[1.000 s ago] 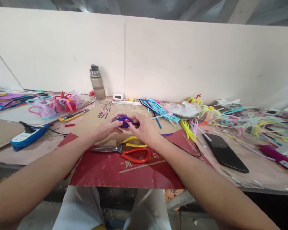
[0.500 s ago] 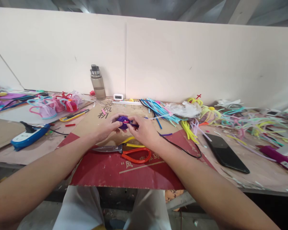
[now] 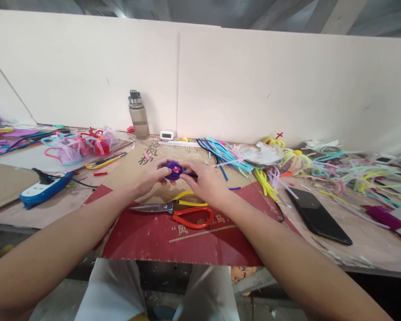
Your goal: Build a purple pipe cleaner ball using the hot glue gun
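Note:
A small purple coiled pipe-cleaner piece (image 3: 172, 170) with a pink bit in its middle sits between both my hands over the cardboard sheet (image 3: 200, 243). My left hand (image 3: 151, 177) cups it from the left, fingers closed on it. My right hand (image 3: 203, 183) pinches its right side, fingers closed, where a dark wire end sticks out. Just below my hands lie scissors (image 3: 177, 210) with orange and yellow handles.
A grey water bottle (image 3: 138, 114) stands at the back wall. Loose coloured pipe cleaners (image 3: 227, 154) spread right. A black phone (image 3: 317, 215) lies right, a blue power strip (image 3: 42, 189) left, pink finished pieces (image 3: 76, 147) at back left, a purple tool (image 3: 390, 219) at far right.
My hands stay on the purple piece with only small finger shifts. The view has drifted slightly, so everything sits a little to the right.

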Demonstrator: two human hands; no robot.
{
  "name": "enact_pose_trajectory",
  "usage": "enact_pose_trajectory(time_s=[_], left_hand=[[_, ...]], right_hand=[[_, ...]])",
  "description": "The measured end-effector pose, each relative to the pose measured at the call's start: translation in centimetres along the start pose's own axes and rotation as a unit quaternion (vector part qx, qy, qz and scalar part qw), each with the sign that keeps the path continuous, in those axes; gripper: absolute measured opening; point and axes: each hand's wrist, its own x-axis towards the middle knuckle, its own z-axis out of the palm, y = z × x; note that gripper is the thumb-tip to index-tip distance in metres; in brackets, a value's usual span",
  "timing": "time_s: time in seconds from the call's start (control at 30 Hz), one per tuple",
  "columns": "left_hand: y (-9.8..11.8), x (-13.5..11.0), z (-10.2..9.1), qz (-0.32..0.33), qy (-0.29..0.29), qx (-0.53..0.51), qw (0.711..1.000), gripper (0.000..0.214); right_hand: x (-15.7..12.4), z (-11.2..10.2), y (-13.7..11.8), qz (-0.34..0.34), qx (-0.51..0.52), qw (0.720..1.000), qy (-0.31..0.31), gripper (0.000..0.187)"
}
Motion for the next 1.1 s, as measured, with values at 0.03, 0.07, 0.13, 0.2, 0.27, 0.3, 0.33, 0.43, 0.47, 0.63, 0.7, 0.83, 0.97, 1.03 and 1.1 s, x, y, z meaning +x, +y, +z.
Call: enact_pose_trajectory(time_s=[0.03,0.07,0.13,0.2,0.27,0.3,0.33,0.43,0.47,0.63,0.7,0.83,0.97,1.03,1.1], left_hand=[[-0.01,0.01,-0.02,0.001,-0.001,0.0,1.0,0.033],[-0.01,0.01,-0.03,0.003,-0.002,0.001,1.0,0.033],[0.0,0.01,-0.04,0.004,-0.003,0.003,1.0,0.033],[0.06,-0.01,-0.05,0.0,-0.005,0.005,1.0,0.033],[0.14,-0.04,-0.08,-0.005,-0.008,0.007,1.0,0.033],[0.19,-0.06,-0.11,-0.007,-0.011,0.007,1.0,0.034],[0.22,-0.08,-0.14,-0.009,-0.014,0.007,1.0,0.035],[0.26,-0.1,-0.27,-0.011,-0.021,0.008,1.0,0.037],[0.23,-0.09,-0.31,-0.012,-0.023,0.007,1.0,0.037],[-0.08,-0.05,-0.41,-0.014,-0.032,-0.001,0.999,0.036],[-0.12,-0.1,-0.4,-0.021,-0.037,-0.009,0.999,0.036],[0.19,-0.29,-0.33,-0.035,-0.047,-0.021,0.998,0.044],[0.58,-0.43,-0.19,-0.042,-0.051,-0.021,0.998,0.048],[0.61,-0.44,-0.1,-0.039,-0.044,-0.015,0.998,0.05],[0.53,-0.41,-0.04,-0.035,-0.038,-0.01,0.999,0.051]], right_hand=[[0.02,-0.07,-0.03,-0.001,0.001,1.0,0.001,0.024],[0.04,-0.12,-0.06,0.001,0.004,1.0,0.002,0.024],[0.07,-0.18,-0.12,0.007,0.013,1.0,0.007,0.024],[0.09,-0.21,-0.19,0.015,0.027,1.0,0.007,0.022],[0.1,-0.25,-0.27,0.026,0.042,0.999,0.001,0.02],[0.09,-0.26,-0.29,0.032,0.048,0.998,0.0,0.018],[0.08,-0.26,-0.31,0.039,0.054,0.998,0.001,0.018],[0.0,-0.19,-0.32,0.056,0.077,0.995,0.011,0.019],[-0.03,-0.14,-0.32,0.059,0.086,0.994,0.012,0.02],[0.04,0.04,-0.27,0.068,0.117,0.991,0.0,0.024],[0.11,0.08,-0.18,0.075,0.124,0.989,-0.002,0.021],[0.15,0.1,0.01,0.08,0.128,0.988,0.007,0.02],[0.12,0.07,0.08,0.081,0.117,0.99,0.012,0.02],[0.13,0.12,0.13,0.078,0.118,0.99,0.014,0.019],[0.16,0.21,0.24,0.074,0.122,0.99,0.014,0.017]])
